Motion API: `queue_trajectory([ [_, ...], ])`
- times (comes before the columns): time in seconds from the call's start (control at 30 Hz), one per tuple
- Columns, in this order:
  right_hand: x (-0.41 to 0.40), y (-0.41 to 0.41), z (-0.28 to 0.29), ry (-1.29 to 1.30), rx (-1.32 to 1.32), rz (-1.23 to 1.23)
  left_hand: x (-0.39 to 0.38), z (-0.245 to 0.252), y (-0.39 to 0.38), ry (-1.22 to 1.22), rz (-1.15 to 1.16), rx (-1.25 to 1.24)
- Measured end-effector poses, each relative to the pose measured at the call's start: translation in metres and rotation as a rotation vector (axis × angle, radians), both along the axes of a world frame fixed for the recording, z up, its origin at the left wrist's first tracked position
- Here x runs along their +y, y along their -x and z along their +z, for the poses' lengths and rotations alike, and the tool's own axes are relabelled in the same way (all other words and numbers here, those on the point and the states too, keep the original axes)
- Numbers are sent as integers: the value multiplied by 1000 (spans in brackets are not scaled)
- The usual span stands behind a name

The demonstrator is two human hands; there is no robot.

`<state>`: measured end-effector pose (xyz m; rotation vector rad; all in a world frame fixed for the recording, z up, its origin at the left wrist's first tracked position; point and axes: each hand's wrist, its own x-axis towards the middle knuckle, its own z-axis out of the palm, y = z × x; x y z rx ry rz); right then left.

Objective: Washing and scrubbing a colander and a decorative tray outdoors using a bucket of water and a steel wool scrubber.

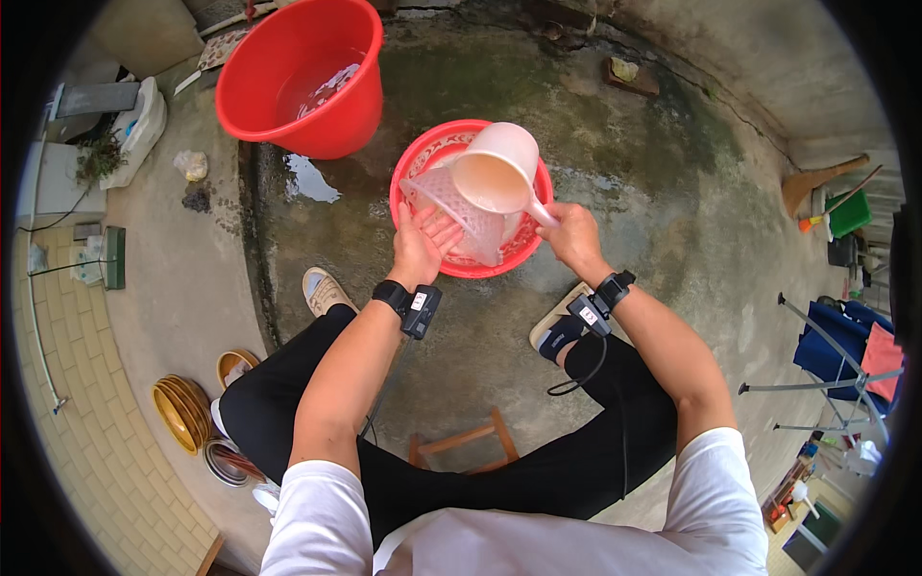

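Note:
My right hand [574, 236] grips the handle of a pale pink plastic dipper [495, 169], tilted with its mouth toward me over a red basin [547, 189]. Inside the basin, which has a patterned inner wall, is a translucent pink perforated plastic basket [461, 212], tipped on its side. My left hand [425, 241] is palm up with its fingers apart, at the near left of the basin; its fingertips are at the basket's lower edge, and whether they touch it I cannot tell. Some liquid shows in the dipper.
A large red tub [353, 108] holding some water stands at the upper left. Stacked brown bowls [176, 416] lie at the lower left. A wooden stool [461, 441] is under me. At the right is a metal folding frame [828, 345]. The concrete floor is wet.

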<state>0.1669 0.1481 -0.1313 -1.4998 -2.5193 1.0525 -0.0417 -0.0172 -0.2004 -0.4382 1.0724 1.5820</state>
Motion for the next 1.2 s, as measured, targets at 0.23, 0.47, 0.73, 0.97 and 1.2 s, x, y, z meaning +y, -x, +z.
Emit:
queue_trajectory([
  [0.23,-24,1,10,-67,-7,18,14,-3,-17,-21,-271,20],
  [0.47,-37,13,18,-138,-33,81,20,-6,-38,-55,-347,204],
  [0.73,-22,2,34,-269,-84,175,6,-18,17,-83,238,51],
  [0.97,-29,-1,29,-360,-103,296,9,1,-12,-15,40,-105],
  [1.2,-30,-15,21,-492,-23,380,11,-6,5,-22,18,18],
])
